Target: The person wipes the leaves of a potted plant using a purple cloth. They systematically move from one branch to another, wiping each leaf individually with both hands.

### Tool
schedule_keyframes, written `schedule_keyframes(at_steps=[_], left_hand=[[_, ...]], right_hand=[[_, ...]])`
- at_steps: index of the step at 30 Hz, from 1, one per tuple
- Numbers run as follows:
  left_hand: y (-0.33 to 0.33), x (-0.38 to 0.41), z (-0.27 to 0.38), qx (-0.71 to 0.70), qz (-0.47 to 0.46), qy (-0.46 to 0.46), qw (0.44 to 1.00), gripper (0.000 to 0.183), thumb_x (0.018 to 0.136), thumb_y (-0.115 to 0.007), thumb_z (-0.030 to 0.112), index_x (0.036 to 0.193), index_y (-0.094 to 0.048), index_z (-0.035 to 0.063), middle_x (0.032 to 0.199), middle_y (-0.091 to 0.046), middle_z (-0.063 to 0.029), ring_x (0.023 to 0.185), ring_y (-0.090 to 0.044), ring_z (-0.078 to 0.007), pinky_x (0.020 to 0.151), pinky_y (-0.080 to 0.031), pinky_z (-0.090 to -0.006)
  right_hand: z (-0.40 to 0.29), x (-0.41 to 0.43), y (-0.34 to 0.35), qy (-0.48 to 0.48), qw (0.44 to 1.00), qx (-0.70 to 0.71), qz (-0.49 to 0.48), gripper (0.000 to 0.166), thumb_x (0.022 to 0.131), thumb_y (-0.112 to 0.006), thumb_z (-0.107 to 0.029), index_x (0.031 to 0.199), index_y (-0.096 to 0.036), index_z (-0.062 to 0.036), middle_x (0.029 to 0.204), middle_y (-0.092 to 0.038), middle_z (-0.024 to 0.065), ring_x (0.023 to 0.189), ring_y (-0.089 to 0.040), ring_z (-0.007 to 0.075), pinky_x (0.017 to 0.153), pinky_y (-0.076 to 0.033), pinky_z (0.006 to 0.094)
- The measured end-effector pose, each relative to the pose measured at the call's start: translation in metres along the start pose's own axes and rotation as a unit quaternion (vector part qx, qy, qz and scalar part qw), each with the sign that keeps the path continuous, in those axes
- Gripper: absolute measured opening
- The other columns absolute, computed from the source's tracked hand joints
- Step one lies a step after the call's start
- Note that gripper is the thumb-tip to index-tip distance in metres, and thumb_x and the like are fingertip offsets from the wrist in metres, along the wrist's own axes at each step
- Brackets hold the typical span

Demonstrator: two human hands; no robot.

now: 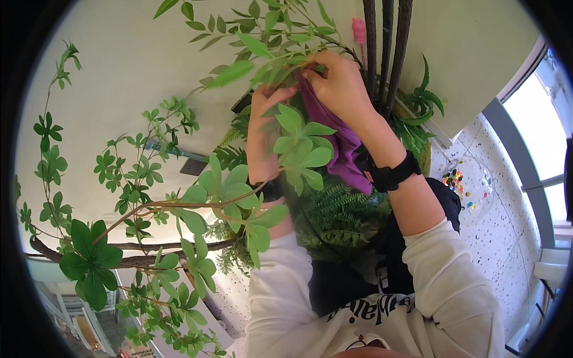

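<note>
A purple cloth [338,143] hangs from my right hand [338,83], its upper end pinched between thumb and fingers. My left hand [271,105] is raised beside it among the leaves, the thumb reaching toward the cloth's upper edge. Leaves partly cover its fingers, so I cannot tell what it grips. Narrow green leaves [233,74] of a leafy branch surround the fingertips of both hands. A nearer branch with rounded leaves [304,152] crosses in front of my left forearm. Dark bands circle both wrists.
Dark slender trunks [385,49] rise just right of my right hand, with a pink figure [358,30] beside them. Ferns [342,210] fill the space below the cloth. A wall socket [193,167] is at left. A clear balloon with colored confetti [470,188] lies on the speckled floor [497,255].
</note>
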State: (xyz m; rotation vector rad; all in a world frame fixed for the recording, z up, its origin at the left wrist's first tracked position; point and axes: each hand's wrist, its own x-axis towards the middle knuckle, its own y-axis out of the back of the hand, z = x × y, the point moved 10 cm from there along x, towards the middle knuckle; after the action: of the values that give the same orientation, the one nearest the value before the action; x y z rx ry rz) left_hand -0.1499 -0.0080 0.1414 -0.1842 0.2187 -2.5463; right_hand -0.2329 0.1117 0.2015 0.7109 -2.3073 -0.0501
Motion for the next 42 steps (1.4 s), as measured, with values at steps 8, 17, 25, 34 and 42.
schedule_keyframes(at_steps=[8,17,25,34,42], left_hand=[[-0.025,-0.004,0.007,0.004,-0.024,-0.011,1.000,0.053,0.071,-0.048,-0.007,0.123,-0.041,-0.0056,0.113,-0.053,-0.0091,0.102,-0.051,-0.0138,0.087,-0.039,-0.0219],[-0.076,-0.027,0.030,-0.067,-0.106,-0.028,0.992,0.067,0.067,-0.044,0.000,0.132,-0.027,-0.0043,0.129,-0.039,-0.0144,0.121,-0.037,-0.0187,0.098,-0.029,-0.0242],[-0.081,-0.026,0.014,-0.196,-0.119,0.029,0.973,0.081,0.060,-0.043,0.007,0.136,-0.018,-0.0004,0.140,-0.023,-0.0131,0.132,-0.018,-0.0199,0.103,-0.020,-0.0289],[-0.078,-0.021,0.015,-0.274,-0.125,0.016,0.953,0.077,0.059,-0.045,0.015,0.131,-0.027,-0.0040,0.127,-0.039,-0.0161,0.112,-0.043,-0.0220,0.087,-0.040,-0.0253],[-0.071,-0.019,0.007,-0.272,-0.109,0.043,0.955,0.062,0.068,-0.048,0.017,0.126,-0.036,-0.0011,0.110,-0.051,-0.0114,0.088,-0.054,-0.0177,0.070,-0.045,-0.0235]], right_hand=[[0.010,0.001,0.004,-0.049,0.998,0.032,0.030,0.015,0.075,-0.060,-0.009,0.087,-0.061,-0.0005,0.075,-0.062,0.0123,0.058,-0.055,0.0230,0.055,-0.043,0.0325],[0.007,-0.001,0.015,-0.062,0.996,-0.009,0.063,0.010,0.075,-0.058,-0.008,0.082,-0.060,-0.0007,0.076,-0.062,0.0133,0.072,-0.060,0.0297,0.064,-0.047,0.0363],[0.007,-0.003,0.017,-0.072,0.996,-0.008,0.057,0.010,0.075,-0.057,-0.007,0.081,-0.060,-0.0006,0.075,-0.062,0.0132,0.070,-0.060,0.0282,0.063,-0.046,0.0352],[-0.003,-0.002,0.012,-0.050,0.999,0.001,0.014,0.009,0.073,-0.056,-0.006,0.079,-0.061,-0.0019,0.074,-0.061,0.0143,0.069,-0.059,0.0316,0.063,-0.046,0.0374],[-0.001,-0.007,-0.004,-0.071,0.990,-0.053,-0.109,0.007,0.070,-0.056,-0.007,0.074,-0.060,-0.0029,0.070,-0.060,0.0150,0.070,-0.058,0.0338,0.064,-0.046,0.0401]])
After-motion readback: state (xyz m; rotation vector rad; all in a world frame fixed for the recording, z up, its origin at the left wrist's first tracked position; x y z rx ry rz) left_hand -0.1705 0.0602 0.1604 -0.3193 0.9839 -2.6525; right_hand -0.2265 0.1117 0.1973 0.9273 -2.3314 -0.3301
